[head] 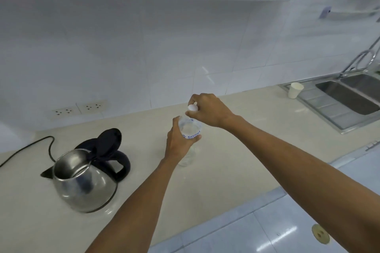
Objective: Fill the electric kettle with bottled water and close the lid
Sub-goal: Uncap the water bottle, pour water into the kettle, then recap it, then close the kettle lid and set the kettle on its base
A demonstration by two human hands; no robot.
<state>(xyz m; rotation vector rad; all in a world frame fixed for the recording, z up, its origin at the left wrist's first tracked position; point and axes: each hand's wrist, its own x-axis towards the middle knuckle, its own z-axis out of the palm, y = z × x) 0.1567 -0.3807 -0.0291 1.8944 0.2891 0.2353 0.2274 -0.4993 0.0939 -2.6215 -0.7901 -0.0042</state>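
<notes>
The left hand [178, 141] grips the water bottle [189, 139] standing on the counter [246, 150]; the right hand [207, 110] pinches its white cap [192, 107], apparently just off. Next: pour into the open-lidded kettle [85, 178] at 8 o'clock from the bottle.

Both bare forearms extend forward from the lower frame edge. Left hand [178, 141] is wrapped around the bottle [190, 131], thumb on the near side, fingers [195, 138] curled across the label. Right hand [209, 110] is poised above, wrist bent downward, fingertips pinching the white cap [192, 107].
</notes>
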